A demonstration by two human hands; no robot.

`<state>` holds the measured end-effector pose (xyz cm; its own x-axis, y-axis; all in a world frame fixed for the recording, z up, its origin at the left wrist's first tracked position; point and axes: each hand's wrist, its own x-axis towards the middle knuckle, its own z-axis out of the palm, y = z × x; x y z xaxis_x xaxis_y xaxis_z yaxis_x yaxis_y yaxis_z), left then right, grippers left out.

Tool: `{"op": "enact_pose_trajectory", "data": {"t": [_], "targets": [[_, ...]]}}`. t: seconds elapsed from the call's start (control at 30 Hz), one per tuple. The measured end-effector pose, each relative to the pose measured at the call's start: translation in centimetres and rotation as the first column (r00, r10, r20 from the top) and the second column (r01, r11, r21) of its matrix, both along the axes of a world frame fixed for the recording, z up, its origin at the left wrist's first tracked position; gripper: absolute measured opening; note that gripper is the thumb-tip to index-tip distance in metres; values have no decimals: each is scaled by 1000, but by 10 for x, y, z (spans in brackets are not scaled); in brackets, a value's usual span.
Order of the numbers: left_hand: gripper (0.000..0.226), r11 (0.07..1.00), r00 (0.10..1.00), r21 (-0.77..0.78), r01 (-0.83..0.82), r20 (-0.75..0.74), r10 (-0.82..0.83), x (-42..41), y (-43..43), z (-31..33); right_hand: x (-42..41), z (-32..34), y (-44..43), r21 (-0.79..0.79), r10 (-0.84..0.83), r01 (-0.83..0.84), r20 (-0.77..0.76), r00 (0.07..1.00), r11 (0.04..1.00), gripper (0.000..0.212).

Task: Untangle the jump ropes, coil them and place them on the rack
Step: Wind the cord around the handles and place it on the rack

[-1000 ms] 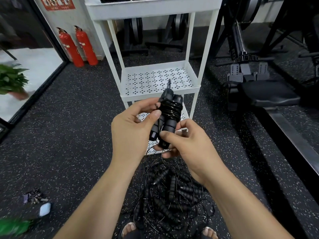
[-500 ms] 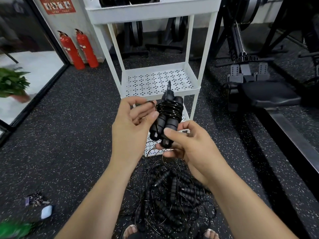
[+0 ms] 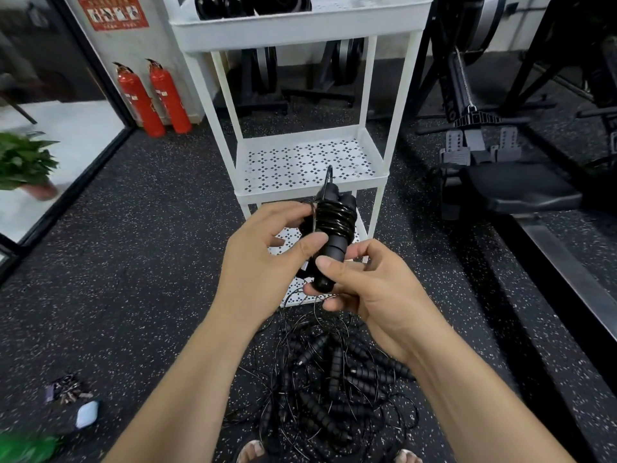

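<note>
A black jump rope [image 3: 334, 222], its cord wound tightly round its two handles, is held upright in front of the white rack [image 3: 377, 168]. My right hand [image 3: 370, 292] grips the lower ends of the handles. My left hand [image 3: 267, 255] pinches the loose cord end against the side of the bundle. A tangled pile of black jump ropes [image 3: 334, 385] lies on the floor below my arms. Several coiled black ropes [image 3: 250, 5] sit on the rack's top shelf.
Two red fire extinguishers [image 3: 153, 98] stand at the back left. A rowing machine [image 3: 494, 182] stands to the right of the rack. Keys and a small white case [image 3: 76, 402] lie on the floor at the left. A potted plant [image 3: 26, 162] is at far left.
My left hand's fingers have shifted up along the coil, drawing the cord end against the bundle. The bundle and my right hand have stayed almost in place.
</note>
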<state>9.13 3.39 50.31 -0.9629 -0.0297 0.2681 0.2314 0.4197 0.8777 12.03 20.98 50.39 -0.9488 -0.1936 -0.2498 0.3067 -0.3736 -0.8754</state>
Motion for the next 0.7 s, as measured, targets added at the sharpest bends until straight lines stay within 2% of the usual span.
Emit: {"op": "enact_pose_trajectory", "data": {"t": [0.1, 0.2, 0.3, 0.47, 0.6, 0.7], "targets": [[32, 986, 990, 149, -79, 124, 61, -1, 3, -5, -1, 2, -2, 4, -51, 51, -40, 998, 999, 41], [35, 928, 955, 372, -34, 286, -79, -2, 7, -3, 0, 2, -1, 3, -58, 58, -60, 997, 998, 41], [40, 837, 911, 540, -87, 383, -153, -6, 5, 3, 3, 2, 1, 25, 5, -4, -61, 998, 1000, 38], [56, 726, 787, 678, -116, 509, -350, -9, 3, -3, 5, 1, 2, 28, 105, -104, -10, 994, 994, 39], [59, 690, 733, 700, -185, 566, -378, -12, 0, -6, 3, -2, 8, 64, 179, -180, 17, 984, 982, 47], [73, 641, 676, 732, -231, 595, -436, -15, -3, -8, 4, -3, 10, 84, 199, -199, 8, 980, 976, 51]]}}
